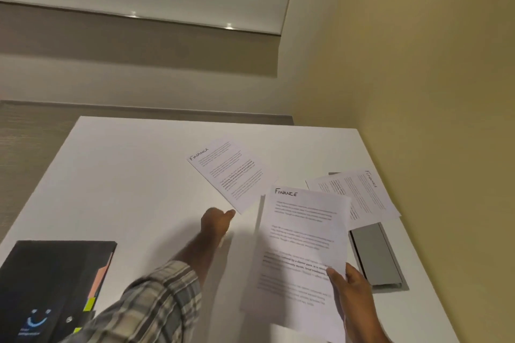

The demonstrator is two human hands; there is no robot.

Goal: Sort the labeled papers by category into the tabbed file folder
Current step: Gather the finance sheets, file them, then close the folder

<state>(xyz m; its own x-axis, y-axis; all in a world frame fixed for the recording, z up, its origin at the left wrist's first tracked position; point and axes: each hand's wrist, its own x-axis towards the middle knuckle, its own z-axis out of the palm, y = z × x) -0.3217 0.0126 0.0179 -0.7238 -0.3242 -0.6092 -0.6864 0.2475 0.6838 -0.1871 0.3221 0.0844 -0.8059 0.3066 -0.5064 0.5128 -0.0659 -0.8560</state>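
On the white counter (133, 175) three printed sheets show, each headed "FINANCE" in black handwriting. The far sheet (228, 170) lies flat and turned at an angle near the middle of the counter. The left hand (216, 221), reaching out of a plaid sleeve (150, 303), pinches that sheet's near corner with thumb and fingertips. The right hand (352, 295) grips the lower right edge of a second sheet (301, 253), lifted off the surface. A third sheet (359, 195) rests at the right, partly over a grey recessed panel (376, 253) in the counter. The body text on all three is too blurred to read. The black tabbed file folder (53, 281) lies closed at the near left corner, with pink and green tabs at its edge and a blue smile logo on its cover.
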